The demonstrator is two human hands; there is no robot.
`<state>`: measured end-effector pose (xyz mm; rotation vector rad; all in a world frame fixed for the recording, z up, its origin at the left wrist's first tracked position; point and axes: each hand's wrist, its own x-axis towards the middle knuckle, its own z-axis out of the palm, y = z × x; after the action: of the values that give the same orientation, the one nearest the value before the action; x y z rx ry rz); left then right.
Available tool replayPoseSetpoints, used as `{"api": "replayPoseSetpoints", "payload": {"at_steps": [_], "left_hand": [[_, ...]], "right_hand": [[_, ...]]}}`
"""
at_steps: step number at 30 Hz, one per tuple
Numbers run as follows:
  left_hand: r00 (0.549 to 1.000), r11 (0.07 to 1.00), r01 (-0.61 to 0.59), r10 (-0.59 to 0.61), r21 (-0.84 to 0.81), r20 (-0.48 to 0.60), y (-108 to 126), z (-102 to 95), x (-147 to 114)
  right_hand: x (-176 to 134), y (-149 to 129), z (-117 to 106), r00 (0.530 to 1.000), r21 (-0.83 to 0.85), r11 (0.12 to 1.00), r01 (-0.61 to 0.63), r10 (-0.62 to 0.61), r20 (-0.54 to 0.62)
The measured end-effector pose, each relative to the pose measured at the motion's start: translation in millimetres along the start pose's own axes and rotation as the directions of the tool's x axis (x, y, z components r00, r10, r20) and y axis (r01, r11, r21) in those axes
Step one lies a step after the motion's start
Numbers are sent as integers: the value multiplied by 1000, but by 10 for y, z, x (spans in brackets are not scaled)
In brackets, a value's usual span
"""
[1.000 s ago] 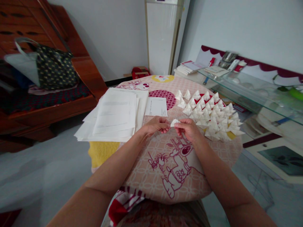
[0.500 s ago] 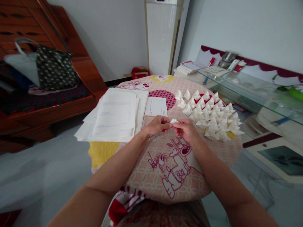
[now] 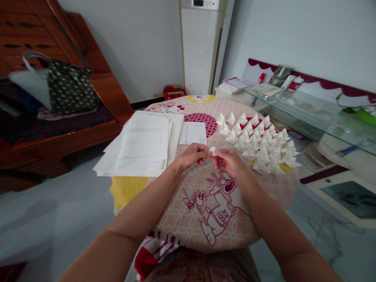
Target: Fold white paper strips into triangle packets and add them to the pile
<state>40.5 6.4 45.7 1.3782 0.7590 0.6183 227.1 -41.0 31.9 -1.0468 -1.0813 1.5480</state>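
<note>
Over the middle of the round table, my left hand [image 3: 194, 155] and my right hand [image 3: 230, 159] pinch a small folded piece of white paper [image 3: 212, 150] between them. Its lower edges are hidden by my fingertips. Just beyond my hands lies a single white sheet [image 3: 193, 133] with a little print on it. To the left is a thick stack of white paper [image 3: 142, 143], with faint lines of print on the top sheets. Many folded paper pieces [image 3: 264, 145] with pointed tips stand close together in rows to the right.
A patterned pink cloth [image 3: 188, 203] covers the table. A glass shelf [image 3: 317, 113] with pots and papers runs along the right. At the left stands a wooden bench [image 3: 108, 94] holding a dotted bag [image 3: 70, 86]. A tall white cabinet-like unit [image 3: 199, 47] is behind.
The folded paper has turned slightly between my fingers and now points more upward, a bit further left. Both hands keep their hold, and the view has shifted slightly.
</note>
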Motion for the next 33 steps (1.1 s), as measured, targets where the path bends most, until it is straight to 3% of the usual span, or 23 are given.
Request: {"api": "replayPoseSetpoints", "payload": {"at_steps": [4, 13, 20, 27, 33], "left_hand": [[999, 1000, 29, -29, 8, -31, -9, -51, -12], [998, 998, 16, -20, 68, 58, -54, -14, 17], [999, 997, 40, -39, -59, 12, -23, 34, -9], [988, 948, 132, -148, -289, -34, -82, -28, 21], [990, 953, 136, -142, -273, -3, -47, -68, 22]], "right_hand": [[15, 2, -45, 1000, -40, 999, 23, -23, -20], [-2, 45, 3, 994, -171, 985, -27, 8, -112], [-9, 50, 28, 993, -155, 987, 51, -67, -101], [-12, -10, 0, 983, -309, 941, 138, -169, -77], [16, -5, -66, 985, -416, 899, 133, -166, -43]]}}
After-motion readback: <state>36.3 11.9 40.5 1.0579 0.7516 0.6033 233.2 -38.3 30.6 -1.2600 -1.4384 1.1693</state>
